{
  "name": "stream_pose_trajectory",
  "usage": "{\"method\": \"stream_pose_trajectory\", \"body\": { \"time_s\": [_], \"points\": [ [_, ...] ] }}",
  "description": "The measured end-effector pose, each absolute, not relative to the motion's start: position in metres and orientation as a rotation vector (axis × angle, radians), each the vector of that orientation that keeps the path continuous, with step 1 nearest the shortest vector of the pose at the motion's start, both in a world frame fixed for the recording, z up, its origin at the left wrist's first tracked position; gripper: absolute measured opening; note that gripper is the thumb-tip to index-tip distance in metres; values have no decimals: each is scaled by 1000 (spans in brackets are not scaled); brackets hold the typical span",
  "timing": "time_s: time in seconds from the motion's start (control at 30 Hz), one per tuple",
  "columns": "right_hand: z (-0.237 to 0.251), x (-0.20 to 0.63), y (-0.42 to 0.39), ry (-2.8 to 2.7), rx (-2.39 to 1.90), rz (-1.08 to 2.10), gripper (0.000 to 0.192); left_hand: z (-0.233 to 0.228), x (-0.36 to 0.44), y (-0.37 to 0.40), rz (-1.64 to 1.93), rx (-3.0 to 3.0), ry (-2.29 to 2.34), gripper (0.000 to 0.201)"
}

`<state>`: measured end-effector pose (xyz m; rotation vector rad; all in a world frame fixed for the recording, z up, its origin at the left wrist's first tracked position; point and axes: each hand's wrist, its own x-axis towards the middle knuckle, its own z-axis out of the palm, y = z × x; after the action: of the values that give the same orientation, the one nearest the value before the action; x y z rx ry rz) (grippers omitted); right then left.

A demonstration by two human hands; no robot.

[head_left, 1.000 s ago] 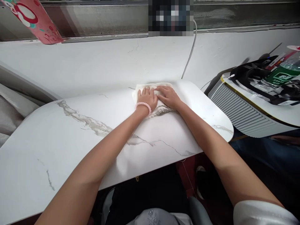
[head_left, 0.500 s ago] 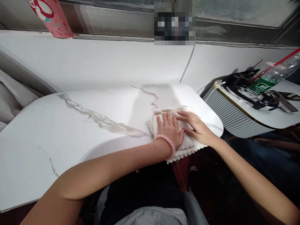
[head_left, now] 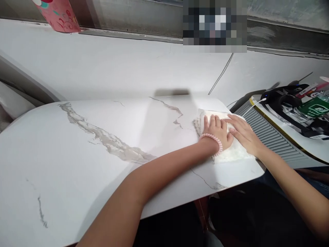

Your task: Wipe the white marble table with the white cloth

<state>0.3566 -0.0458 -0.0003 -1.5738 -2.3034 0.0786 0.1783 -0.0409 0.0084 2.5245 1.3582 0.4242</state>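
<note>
Where the white cloth [head_left: 239, 149] lies: flat on the tabletop [head_left: 164, 137], near its rounded right end.
Left hand [head_left: 216, 133]: palm down on the cloth, fingers [head_left: 212, 120] slightly apart, a pink coiled bracelet [head_left: 220, 145] around the wrist.
Right hand [head_left: 244, 135]: laid on the cloth just beside the left, fingers close together, thumb apart from them.
Veins [head_left: 115, 145]: grey-brown, crossing the white surface left of the cloth.
Ribbed cabinet [head_left: 272, 133]: beside the tabletop's right end, a green-labelled bottle [head_left: 315, 107] on top.
Wall [head_left: 115, 65]: behind, with a thin cable [head_left: 221, 73].
</note>
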Motion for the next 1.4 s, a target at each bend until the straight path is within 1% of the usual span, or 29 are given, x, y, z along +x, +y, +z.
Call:
{"method": "stream_pose_trajectory", "body": {
  "time_s": [0.13, 0.23, 0.4, 0.5, 0.63, 0.9, 1.0, 1.2, 1.4],
  "points": [
    [-4, 351, 2, -2324, -1545, 51, 54, 18, 171, 16, 403, 2337, 1344, 50],
    [-6, 336, 41, -2365, -1481, 41, 58, 18, 160, 50, 474, 2252, 1468, 43],
    [-10, 299, 105, -2396, -1383, 35, 58, 6, 136, 84, 618, 2266, 1751, 46],
    [-11, 281, 129, -2404, -1346, 4, 60, 2, 122, 100, 620, 2300, 1799, 48],
    [-11, 272, 141, -2410, -1307, -18, 57, 2, 113, 115, 605, 2327, 1778, 49],
    [-14, 271, 128, -2371, -1326, -42, 61, -1, 111, 99, 540, 2366, 1815, 57],
    [-14, 265, 110, -2371, -1330, -36, 59, -1, 106, 83, 511, 2353, 1826, 58],
    [-11, 256, 58, -2392, -1417, -53, 53, 5, 97, 36, 387, 2353, 1824, 57],
    [-8, 249, -18, -2354, -1393, -61, 51, 10, 92, -38, 361, 2422, 1797, 56]
  ]
}}
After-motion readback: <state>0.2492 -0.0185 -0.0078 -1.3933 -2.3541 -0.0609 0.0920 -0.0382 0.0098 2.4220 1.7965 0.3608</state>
